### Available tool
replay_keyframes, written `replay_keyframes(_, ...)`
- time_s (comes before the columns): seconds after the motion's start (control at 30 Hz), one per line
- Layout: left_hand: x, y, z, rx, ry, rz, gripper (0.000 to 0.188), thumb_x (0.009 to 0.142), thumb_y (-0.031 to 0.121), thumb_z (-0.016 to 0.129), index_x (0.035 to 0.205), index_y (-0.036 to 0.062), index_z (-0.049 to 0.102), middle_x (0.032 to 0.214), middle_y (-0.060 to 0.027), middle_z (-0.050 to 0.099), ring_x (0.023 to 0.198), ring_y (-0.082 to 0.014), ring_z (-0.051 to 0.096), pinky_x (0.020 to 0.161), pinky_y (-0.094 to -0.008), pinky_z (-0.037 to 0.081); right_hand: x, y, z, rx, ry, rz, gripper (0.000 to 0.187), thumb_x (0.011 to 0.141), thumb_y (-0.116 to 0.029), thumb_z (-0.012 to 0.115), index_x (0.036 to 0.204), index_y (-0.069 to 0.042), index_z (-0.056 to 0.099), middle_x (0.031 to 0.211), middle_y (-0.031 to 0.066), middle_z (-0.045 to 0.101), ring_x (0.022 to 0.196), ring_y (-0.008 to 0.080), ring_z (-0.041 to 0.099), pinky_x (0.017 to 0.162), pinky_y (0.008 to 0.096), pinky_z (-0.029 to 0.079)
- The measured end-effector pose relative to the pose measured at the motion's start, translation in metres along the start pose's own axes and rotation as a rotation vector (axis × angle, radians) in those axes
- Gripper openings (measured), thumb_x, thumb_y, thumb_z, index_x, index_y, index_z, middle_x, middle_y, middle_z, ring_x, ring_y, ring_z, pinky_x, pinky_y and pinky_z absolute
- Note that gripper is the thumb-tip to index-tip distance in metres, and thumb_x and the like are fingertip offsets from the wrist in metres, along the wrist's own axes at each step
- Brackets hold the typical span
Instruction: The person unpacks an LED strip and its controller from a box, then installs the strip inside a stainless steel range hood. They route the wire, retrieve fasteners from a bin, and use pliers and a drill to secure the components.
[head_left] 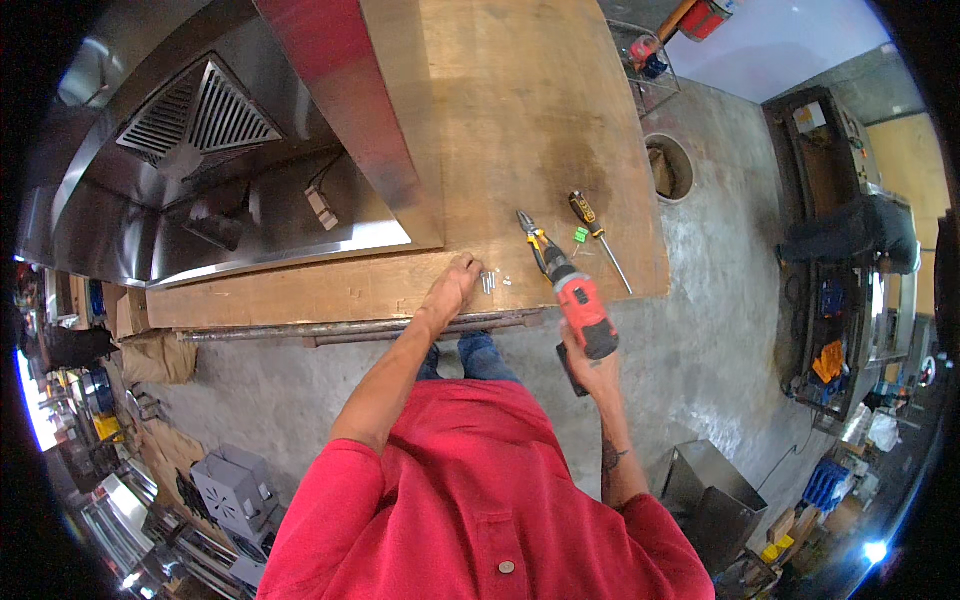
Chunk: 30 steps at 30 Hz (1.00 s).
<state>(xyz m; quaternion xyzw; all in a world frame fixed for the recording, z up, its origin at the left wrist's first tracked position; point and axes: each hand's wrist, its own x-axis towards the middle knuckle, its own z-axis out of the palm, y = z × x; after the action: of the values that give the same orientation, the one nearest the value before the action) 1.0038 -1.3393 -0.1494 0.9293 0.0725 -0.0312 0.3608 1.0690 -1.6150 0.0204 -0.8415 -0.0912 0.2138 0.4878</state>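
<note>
My right hand (596, 372) is wrapped round the grip of a red and black cordless drill (582, 305), its nose pointing away over the table edge. My left hand (458, 286) rests at the near edge of the wooden table (500, 120), fingers curled together; what they hold, if anything, is hidden. Right beside those fingertips lie several short metal pins (488, 283) and some tiny pale pieces (507, 281). Beyond the drill's nose are pliers (533, 240) with yellow and black handles, a small green piece (580, 235) and a yellow and black screwdriver (597, 236).
A stainless steel hood (290, 235) with a slatted vent and a red-reflecting panel takes up the table's left side. A round bin (668, 168) stands on the concrete floor past the right edge. Farther right, another person (858, 235) is by a dark shelf unit (825, 150).
</note>
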Motion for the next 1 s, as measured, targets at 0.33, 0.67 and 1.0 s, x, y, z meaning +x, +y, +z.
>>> replay_keyframes(0.33,-0.013,0.046,-0.036,-0.681,0.299,-0.335,0.016,0.096,0.006,0.065,0.111,0.0013,0.062,0.092,-0.0042,0.061,0.082,-0.0105,0.056,0.073,-0.0272,0.051,-0.016,-0.006,0.045,0.06,-0.238,0.129,0.032,0.093,-0.022,0.075,0.117,-0.003,0.07,0.103,0.0067,0.073,0.093,0.0148,0.066,0.086,0.0334,0.052)
replay_keyframes(0.67,-0.02,0.039,-0.031,-0.925,0.28,-0.344,0.016,0.103,0.011,0.06,0.116,0.0015,0.06,0.099,-0.0044,0.062,0.088,-0.0114,0.062,0.08,-0.0268,0.056,-0.022,-0.008,0.054,0.147,-0.183,0.0,0.027,0.093,-0.018,0.074,0.112,0.0,0.07,0.096,0.007,0.074,0.087,0.0131,0.065,0.082,0.0318,0.052)
replay_keyframes(1.0,-0.021,0.042,-0.033,-0.911,0.246,-0.33,0.014,0.103,0.008,0.059,0.115,0.001,0.059,0.095,-0.0038,0.062,0.088,-0.0108,0.062,0.082,-0.0278,0.057,-0.027,-0.013,0.053,0.085,-0.168,0.003,0.027,0.093,-0.02,0.074,0.111,0.0,0.07,0.097,0.0082,0.074,0.088,0.0151,0.067,0.082,0.0324,0.052)
